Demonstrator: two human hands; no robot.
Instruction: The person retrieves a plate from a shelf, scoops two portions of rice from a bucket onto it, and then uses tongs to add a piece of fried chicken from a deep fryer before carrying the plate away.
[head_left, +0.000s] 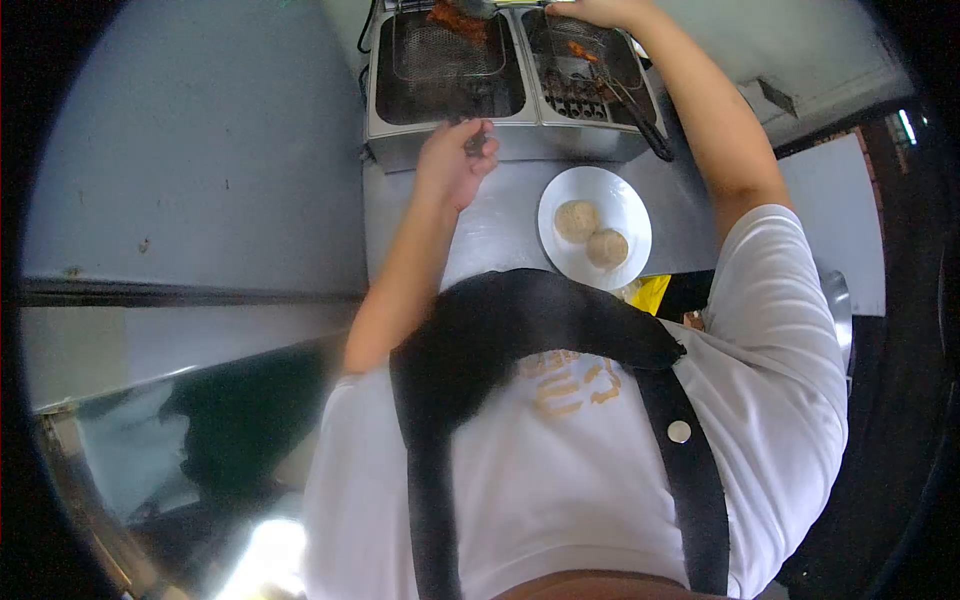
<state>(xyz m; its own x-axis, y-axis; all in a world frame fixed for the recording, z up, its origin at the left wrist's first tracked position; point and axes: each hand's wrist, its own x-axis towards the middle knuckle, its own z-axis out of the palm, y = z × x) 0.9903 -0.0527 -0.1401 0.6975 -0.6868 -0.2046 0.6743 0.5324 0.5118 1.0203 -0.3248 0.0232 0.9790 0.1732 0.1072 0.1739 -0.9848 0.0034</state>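
The left hand (452,160) is closed around a dark handle (476,140) at the front edge of the fryer (510,130), the fingers curled tight on it. The handle leads to the left basket (440,50), which sits in the left well of the fryer and holds a reddish-brown piece of food (455,18) at its far end. The right hand (600,10) reaches over the far rim of the fryer, above the right basket (585,55); it is cut off by the picture's edge, so I cannot tell whether it is closed or holds anything. Black tongs (640,115) lie across the right side of the fryer. Just in front of the fryer, on the steel worktop (490,225), stands a white plate (625,205) with two round pale patties (577,220) touching each other.
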